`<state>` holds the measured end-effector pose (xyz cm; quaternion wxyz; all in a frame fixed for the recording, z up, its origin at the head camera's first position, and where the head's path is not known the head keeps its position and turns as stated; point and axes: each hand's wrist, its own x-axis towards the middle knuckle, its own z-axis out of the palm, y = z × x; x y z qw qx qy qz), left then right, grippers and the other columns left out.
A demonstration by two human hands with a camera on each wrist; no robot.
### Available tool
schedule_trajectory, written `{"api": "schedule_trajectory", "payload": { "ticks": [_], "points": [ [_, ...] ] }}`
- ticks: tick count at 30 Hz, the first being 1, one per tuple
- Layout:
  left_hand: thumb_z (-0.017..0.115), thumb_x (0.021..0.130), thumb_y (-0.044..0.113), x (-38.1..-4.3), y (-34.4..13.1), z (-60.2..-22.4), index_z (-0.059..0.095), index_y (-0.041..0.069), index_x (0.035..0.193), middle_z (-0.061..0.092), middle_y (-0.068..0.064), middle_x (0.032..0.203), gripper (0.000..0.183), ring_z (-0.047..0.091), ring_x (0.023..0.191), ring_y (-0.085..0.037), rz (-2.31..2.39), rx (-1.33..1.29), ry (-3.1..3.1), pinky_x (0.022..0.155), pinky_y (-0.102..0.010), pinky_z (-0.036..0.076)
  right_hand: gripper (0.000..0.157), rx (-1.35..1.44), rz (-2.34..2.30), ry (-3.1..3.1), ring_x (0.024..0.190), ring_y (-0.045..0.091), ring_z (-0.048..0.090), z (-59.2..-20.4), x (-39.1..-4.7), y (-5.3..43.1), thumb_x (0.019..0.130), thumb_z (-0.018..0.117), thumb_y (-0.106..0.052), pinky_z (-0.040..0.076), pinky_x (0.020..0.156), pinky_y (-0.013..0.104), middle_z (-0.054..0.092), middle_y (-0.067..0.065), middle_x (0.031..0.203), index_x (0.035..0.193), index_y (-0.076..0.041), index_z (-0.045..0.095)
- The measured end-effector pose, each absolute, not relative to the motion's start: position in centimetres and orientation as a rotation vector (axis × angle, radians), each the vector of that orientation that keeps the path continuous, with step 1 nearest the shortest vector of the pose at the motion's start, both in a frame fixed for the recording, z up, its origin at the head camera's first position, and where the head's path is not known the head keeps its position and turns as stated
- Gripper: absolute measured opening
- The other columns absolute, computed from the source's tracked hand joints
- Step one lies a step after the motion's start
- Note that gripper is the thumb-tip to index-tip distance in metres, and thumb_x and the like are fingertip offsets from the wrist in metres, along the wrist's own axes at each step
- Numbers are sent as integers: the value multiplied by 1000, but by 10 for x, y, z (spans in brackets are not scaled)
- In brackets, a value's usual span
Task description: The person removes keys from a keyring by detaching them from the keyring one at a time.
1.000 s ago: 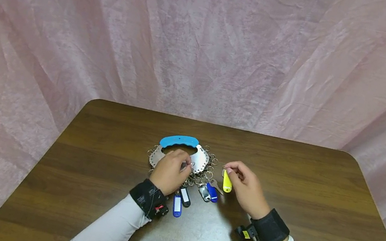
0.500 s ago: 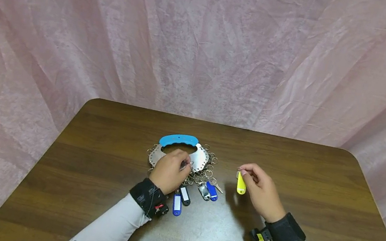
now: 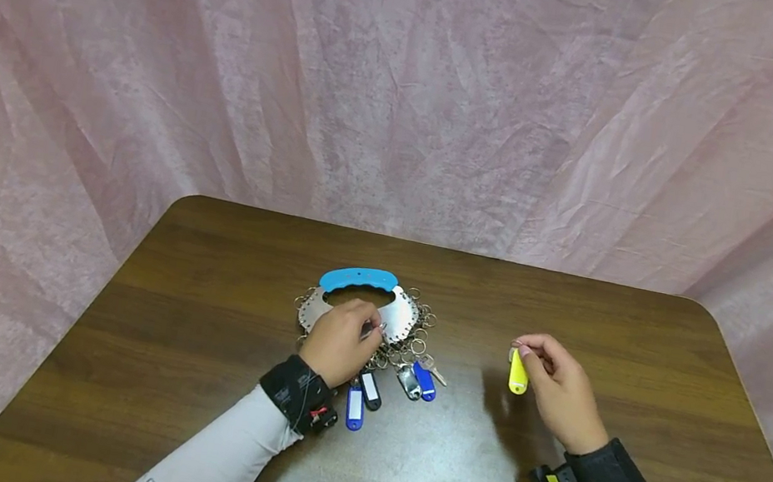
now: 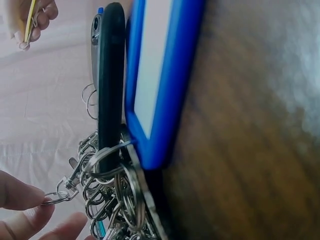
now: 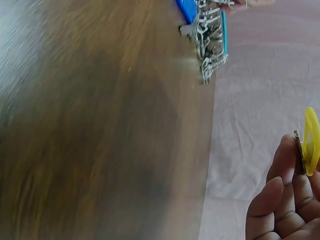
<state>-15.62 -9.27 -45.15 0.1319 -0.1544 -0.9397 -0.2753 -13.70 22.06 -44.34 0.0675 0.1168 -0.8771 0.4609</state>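
A key holder with a light blue handle (image 3: 360, 277) and a silvery plate (image 3: 400, 319) lies on the table, its edge lined with metal clips and rings. Over the plate's front, my left hand (image 3: 340, 343) pinches a split ring (image 4: 55, 200) linked to one clip. Well to the right, my right hand (image 3: 565, 396) holds a yellow key tag (image 3: 519, 374) above the table by its upper end. A thin metal piece (image 5: 299, 150) shows beside the tag in the right wrist view. My left hand hides part of the plate.
At the holder's front edge lie a blue key tag (image 3: 356, 409), a black tag (image 3: 370, 391), a shiny silver fob (image 3: 409, 382), another blue tag (image 3: 424, 383) and a key (image 3: 439, 373). A brown wooden table (image 3: 641, 357) lies beneath, with a pink curtain (image 3: 410, 93) behind.
My right hand has moved to the right, away from the key holder, carrying the yellow key tag. The loose key beside the blue tag has shifted slightly. My left hand stays in place.
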Motion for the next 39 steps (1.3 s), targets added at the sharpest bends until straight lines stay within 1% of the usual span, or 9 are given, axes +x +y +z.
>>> {"api": "schedule_trajectory", "payload": {
  "ticks": [5,11,17,23,30,39],
  "points": [
    [65,81,14,-156,-93,-452,58,14,79,57,4,78,7,55,71,-17,-786,-454,-2722,64,-35,46,15,341,1375,-2664,85,16,54,-446,-136,231,100,50,-16,43,66,21,62,2,101,111,-12,60],
    [65,82,15,-156,-93,-453,57,15,78,57,4,74,8,56,70,-16,-773,-441,-2757,63,-34,45,21,306,1332,-2697,80,15,52,-447,-131,245,101,48,-23,43,63,24,61,0,97,112,-10,60],
    [65,80,14,-156,-93,-452,57,15,77,56,5,73,9,54,68,-16,-783,-438,-2760,61,-33,44,20,289,1267,-2706,78,14,51,-447,-125,262,101,48,-20,42,61,22,60,1,97,112,-8,59],
    [64,80,12,-157,-93,-451,58,14,78,56,4,73,7,52,66,-15,-798,-429,-2764,60,-32,43,19,258,1226,-2709,82,13,52,-450,-122,272,101,48,-18,42,64,19,60,2,100,111,-8,60],
    [64,81,13,-157,-92,-454,57,16,77,55,6,73,9,51,65,-13,-779,-404,-2778,60,-30,42,20,208,1149,-2742,80,13,50,-452,-119,290,101,47,-20,41,62,20,60,4,99,112,-8,60],
    [64,81,13,-156,-92,-453,57,15,78,55,5,73,8,51,65,-13,-776,-385,-2796,59,-30,43,21,161,1111,-2765,84,10,52,-455,-112,306,101,48,-19,41,65,15,60,7,103,113,-7,60]
  ]
}}
